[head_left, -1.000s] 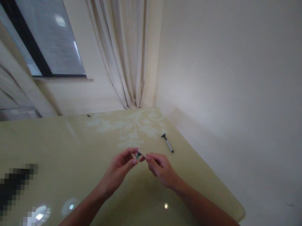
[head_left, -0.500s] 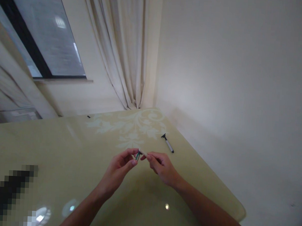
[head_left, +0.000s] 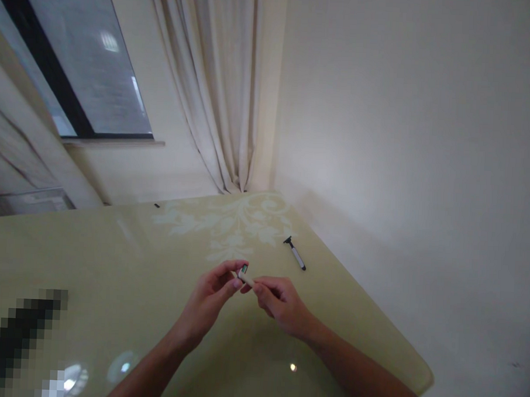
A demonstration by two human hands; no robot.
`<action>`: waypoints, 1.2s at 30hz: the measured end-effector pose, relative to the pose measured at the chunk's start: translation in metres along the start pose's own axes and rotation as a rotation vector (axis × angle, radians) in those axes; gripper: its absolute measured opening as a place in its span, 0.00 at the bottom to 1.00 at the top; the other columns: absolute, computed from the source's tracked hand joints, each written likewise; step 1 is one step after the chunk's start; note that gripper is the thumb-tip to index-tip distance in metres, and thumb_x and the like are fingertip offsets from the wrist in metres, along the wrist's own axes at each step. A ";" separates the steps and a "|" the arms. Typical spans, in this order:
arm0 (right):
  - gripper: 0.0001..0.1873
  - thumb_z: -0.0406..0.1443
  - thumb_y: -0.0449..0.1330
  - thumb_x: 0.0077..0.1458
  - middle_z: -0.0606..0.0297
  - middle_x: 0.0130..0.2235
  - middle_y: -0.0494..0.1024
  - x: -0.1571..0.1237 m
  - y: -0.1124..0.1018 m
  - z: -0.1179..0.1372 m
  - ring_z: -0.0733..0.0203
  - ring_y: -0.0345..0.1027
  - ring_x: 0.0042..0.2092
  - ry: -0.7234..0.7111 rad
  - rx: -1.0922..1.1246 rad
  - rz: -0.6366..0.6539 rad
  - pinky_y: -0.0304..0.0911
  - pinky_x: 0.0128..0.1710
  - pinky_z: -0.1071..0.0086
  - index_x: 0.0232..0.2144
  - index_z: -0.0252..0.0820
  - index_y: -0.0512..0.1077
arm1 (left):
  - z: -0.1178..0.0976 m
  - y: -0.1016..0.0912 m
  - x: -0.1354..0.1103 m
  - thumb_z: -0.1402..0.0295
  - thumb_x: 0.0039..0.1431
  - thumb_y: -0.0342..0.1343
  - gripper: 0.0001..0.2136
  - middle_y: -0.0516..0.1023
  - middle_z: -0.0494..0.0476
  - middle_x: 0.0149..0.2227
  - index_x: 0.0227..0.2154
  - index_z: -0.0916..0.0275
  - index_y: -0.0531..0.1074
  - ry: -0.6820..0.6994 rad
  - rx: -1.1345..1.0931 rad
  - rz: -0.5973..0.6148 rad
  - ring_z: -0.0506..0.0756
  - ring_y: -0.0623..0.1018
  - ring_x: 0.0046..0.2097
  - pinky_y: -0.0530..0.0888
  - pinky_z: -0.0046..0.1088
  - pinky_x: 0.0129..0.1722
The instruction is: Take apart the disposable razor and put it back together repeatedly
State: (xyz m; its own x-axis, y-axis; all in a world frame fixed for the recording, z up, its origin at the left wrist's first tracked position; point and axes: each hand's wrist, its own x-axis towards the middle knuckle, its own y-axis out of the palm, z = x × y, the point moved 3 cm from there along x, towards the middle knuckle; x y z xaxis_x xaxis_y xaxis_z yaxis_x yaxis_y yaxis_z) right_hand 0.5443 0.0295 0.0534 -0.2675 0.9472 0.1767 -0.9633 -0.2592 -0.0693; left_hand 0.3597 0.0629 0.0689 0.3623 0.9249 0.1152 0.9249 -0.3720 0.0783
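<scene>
**Clerk:** State of the left hand?

**Inspector:** The left hand (head_left: 208, 301) was closed to a pinch. Thumb and forefinger tips met on the green head (head_left: 244, 268) of a small razor (head_left: 245, 275). The remaining fingers were curled loosely beneath and held nothing.

**Clerk:** And the right hand?

**Inspector:** The right hand (head_left: 282, 307) was likewise closed, its fingers folded round the razor's pale handle. Both hands had hold of the one razor, and their fingertips were almost touching.

**Clerk:** Position of the razor?

**Inspector:** I took all positions from the white floral pattern (head_left: 233, 226) on the table (head_left: 113, 262). The razor appeared to be held above the surface on the person's side of the pattern, just short of its nearest leaf. The head was tilted up toward the pattern and the handle ran down into the right hand.

**Clerk:** Anything else on the surface?

**Inspector:** A second razor (head_left: 295, 253) lay flat just beside the pattern on its right, with its dark head at the far end and neither hand on it. A small dark item (head_left: 157, 205) lay off the pattern's left end, too small to identify. A pixelated dark patch (head_left: 17, 340) sat well apart from the pattern, toward the person and to the left. A spot of reflected light (head_left: 292, 367) showed on the person's side of the pattern, past the right hand.

**Clerk:** Surroundings?

**Inspector:** A cream curtain (head_left: 226, 91) hung directly behind the pattern. A window (head_left: 90, 68) stood behind it to the left, and a plain wall (head_left: 403, 140) ran behind it to the right.
</scene>
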 end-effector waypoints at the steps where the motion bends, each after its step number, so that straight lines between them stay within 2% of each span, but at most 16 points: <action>1: 0.30 0.56 0.57 0.67 0.74 0.22 0.55 0.000 -0.001 0.000 0.69 0.45 0.23 -0.006 -0.011 -0.017 0.43 0.23 0.72 0.44 0.35 0.82 | -0.001 0.000 0.000 0.54 0.56 0.68 0.20 0.80 0.54 0.34 0.48 0.58 0.81 -0.001 0.005 -0.002 0.57 0.78 0.39 0.75 0.34 0.43; 4: 0.30 0.55 0.57 0.67 0.74 0.22 0.56 0.001 -0.003 0.000 0.69 0.47 0.23 -0.020 -0.027 -0.088 0.43 0.23 0.72 0.44 0.34 0.83 | -0.001 0.000 0.000 0.55 0.56 0.69 0.19 0.80 0.54 0.33 0.47 0.58 0.81 -0.007 0.019 -0.002 0.57 0.77 0.38 0.74 0.33 0.42; 9: 0.29 0.55 0.59 0.67 0.74 0.23 0.57 0.000 0.002 -0.004 0.70 0.46 0.23 -0.019 0.038 0.003 0.45 0.23 0.73 0.45 0.35 0.83 | -0.001 0.002 0.000 0.55 0.58 0.67 0.19 0.80 0.53 0.32 0.49 0.58 0.81 0.009 -0.017 0.011 0.56 0.78 0.37 0.74 0.33 0.42; 14: 0.29 0.55 0.58 0.67 0.73 0.23 0.57 0.001 -0.003 -0.003 0.70 0.47 0.23 -0.031 -0.001 -0.111 0.44 0.22 0.73 0.44 0.34 0.83 | 0.000 0.001 0.000 0.56 0.55 0.70 0.18 0.81 0.54 0.34 0.47 0.58 0.82 0.002 -0.003 -0.004 0.55 0.77 0.38 0.74 0.32 0.41; 18: 0.30 0.55 0.59 0.66 0.75 0.22 0.56 0.001 0.003 -0.007 0.71 0.44 0.21 0.006 0.090 0.019 0.43 0.21 0.73 0.46 0.33 0.82 | -0.001 0.001 0.001 0.55 0.56 0.69 0.20 0.81 0.54 0.33 0.48 0.59 0.81 0.005 -0.039 0.007 0.56 0.78 0.38 0.76 0.35 0.43; 23: 0.29 0.55 0.59 0.67 0.76 0.21 0.55 0.002 -0.001 -0.011 0.72 0.44 0.20 -0.003 0.101 -0.081 0.40 0.19 0.74 0.45 0.34 0.83 | -0.002 0.002 0.000 0.57 0.55 0.70 0.18 0.83 0.55 0.37 0.45 0.58 0.82 0.007 -0.018 0.005 0.54 0.77 0.37 0.76 0.33 0.44; 28: 0.28 0.54 0.59 0.67 0.77 0.20 0.54 0.002 0.002 -0.010 0.72 0.42 0.20 0.016 0.153 0.039 0.41 0.19 0.75 0.47 0.35 0.83 | -0.001 0.003 -0.001 0.57 0.55 0.70 0.19 0.81 0.53 0.32 0.47 0.58 0.81 -0.013 -0.054 -0.019 0.56 0.79 0.38 0.76 0.34 0.44; 31: 0.27 0.53 0.60 0.67 0.76 0.21 0.54 0.002 -0.001 -0.008 0.73 0.42 0.20 0.001 0.139 -0.040 0.40 0.19 0.75 0.45 0.35 0.83 | -0.002 0.004 -0.001 0.58 0.55 0.70 0.17 0.82 0.54 0.35 0.46 0.58 0.82 -0.008 -0.035 -0.003 0.54 0.78 0.37 0.75 0.31 0.42; 33: 0.27 0.53 0.60 0.67 0.76 0.21 0.54 0.001 0.000 -0.008 0.73 0.42 0.20 -0.004 0.161 -0.054 0.40 0.18 0.75 0.45 0.35 0.83 | -0.003 0.005 -0.002 0.58 0.54 0.70 0.17 0.81 0.53 0.34 0.46 0.58 0.82 -0.011 -0.033 -0.008 0.54 0.77 0.36 0.74 0.30 0.40; 36: 0.27 0.54 0.60 0.67 0.77 0.21 0.53 -0.001 0.005 -0.008 0.73 0.41 0.20 0.015 0.228 0.056 0.41 0.18 0.75 0.47 0.36 0.83 | -0.003 0.005 -0.003 0.57 0.55 0.69 0.18 0.79 0.51 0.29 0.47 0.58 0.82 -0.024 -0.044 -0.033 0.54 0.77 0.35 0.73 0.31 0.40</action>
State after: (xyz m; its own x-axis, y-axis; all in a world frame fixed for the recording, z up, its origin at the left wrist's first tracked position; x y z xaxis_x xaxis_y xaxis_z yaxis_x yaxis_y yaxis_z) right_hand 0.5395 0.0290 0.0450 -0.3224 0.9323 0.1640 -0.9269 -0.3460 0.1452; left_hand 0.3629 0.0577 0.0723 0.3352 0.9380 0.0877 0.9305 -0.3442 0.1251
